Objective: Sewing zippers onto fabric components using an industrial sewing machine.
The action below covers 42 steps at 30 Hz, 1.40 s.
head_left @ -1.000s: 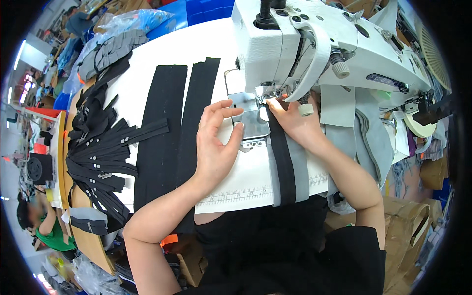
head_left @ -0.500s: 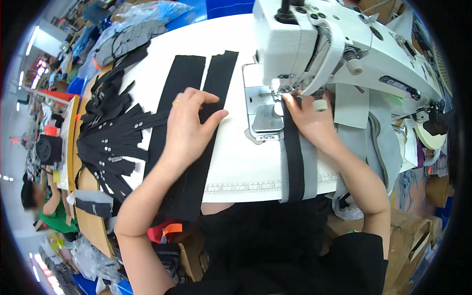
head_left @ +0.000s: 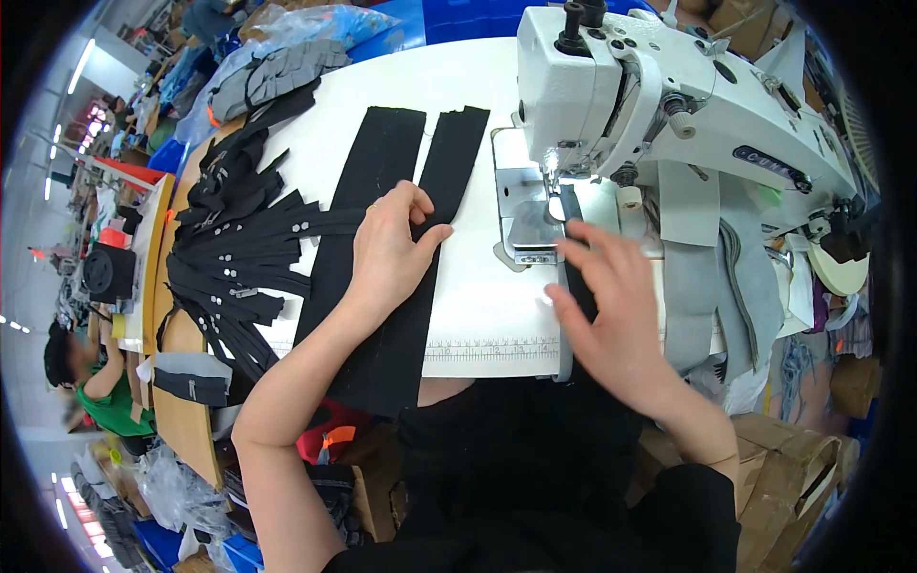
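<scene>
My left hand (head_left: 392, 250) rests on two long black fabric panels (head_left: 377, 158), its fingers bent and its thumb held apart. A narrow black zipper strip (head_left: 332, 223) runs from a pile to that hand; whether the fingers touch it is hidden. My right hand (head_left: 616, 320), fingers spread, hovers in front of the white sewing machine (head_left: 573, 86), over a black strip with grey fabric (head_left: 565, 358). The strip's far end (head_left: 570, 202) lies by the presser foot (head_left: 553, 191), and my hand hides much of the rest.
A heap of black zipper strips (head_left: 239, 253) lies left on the white table (head_left: 478, 325). Grey fabric pieces (head_left: 693, 296) hang at the right. Plastic-wrapped goods (head_left: 325, 29) are behind, cardboard boxes (head_left: 783, 468) at lower right. Another person (head_left: 110, 392) sits far left.
My right hand has come away from the needle area toward me, its fingers spreading. My left hand stays on the black panels. The whole view has shifted slightly.
</scene>
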Tool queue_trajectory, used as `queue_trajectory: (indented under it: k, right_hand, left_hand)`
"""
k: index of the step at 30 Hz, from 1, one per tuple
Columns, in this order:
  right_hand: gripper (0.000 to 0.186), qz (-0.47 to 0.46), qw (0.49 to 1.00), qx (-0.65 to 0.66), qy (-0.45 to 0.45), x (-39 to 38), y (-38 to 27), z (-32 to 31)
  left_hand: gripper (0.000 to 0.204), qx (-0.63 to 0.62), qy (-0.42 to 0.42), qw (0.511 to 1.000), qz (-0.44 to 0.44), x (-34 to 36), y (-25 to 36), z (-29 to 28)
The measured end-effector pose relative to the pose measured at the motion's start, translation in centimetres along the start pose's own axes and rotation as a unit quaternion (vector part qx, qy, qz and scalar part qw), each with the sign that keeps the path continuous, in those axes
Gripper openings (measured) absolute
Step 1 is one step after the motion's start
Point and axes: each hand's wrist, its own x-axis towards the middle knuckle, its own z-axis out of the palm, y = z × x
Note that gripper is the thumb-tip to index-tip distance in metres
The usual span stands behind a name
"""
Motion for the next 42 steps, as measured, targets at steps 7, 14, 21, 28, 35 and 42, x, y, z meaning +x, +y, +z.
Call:
queue_trajectory:
  k: [7, 14, 21, 28, 35, 42]
  right_hand:
    - [0.037, 0.149, 0.93, 0.333, -0.051, 0.2, -2.8, 4.4]
    - [0.023, 0.234, 0.864, 0.439, -0.08, 1.2, -3.3, 6.4]
    - [0.02, 0.258, 0.853, 0.453, -0.031, 0.1, -3.8, 5.9]
    - [0.036, 0.265, 0.864, 0.416, -0.106, -3.3, -5.1, 0.9]
    - [0.034, 0.368, 0.846, 0.335, -0.193, -6.1, -1.7, -4.5]
    - [0.027, 0.098, 0.986, 0.039, 0.127, -2.6, -2.6, -0.2]
  left_hand:
    - [0.038, -0.475, 0.033, 0.864, -0.162, -0.8, 2.8, 0.6]
    - [0.013, -0.627, -0.025, 0.721, -0.295, -1.1, 4.0, 1.6]
    - [0.02, -0.694, -0.003, 0.635, -0.34, -0.3, 4.4, 2.1]
    - [0.022, -0.692, -0.002, 0.666, -0.28, 1.9, 2.4, 3.8]
    - [0.016, -0.598, -0.102, 0.748, -0.27, 0.0, 3.6, 2.7]
    - [0.014, -0.634, -0.202, 0.708, -0.238, -3.4, 8.4, 2.6]
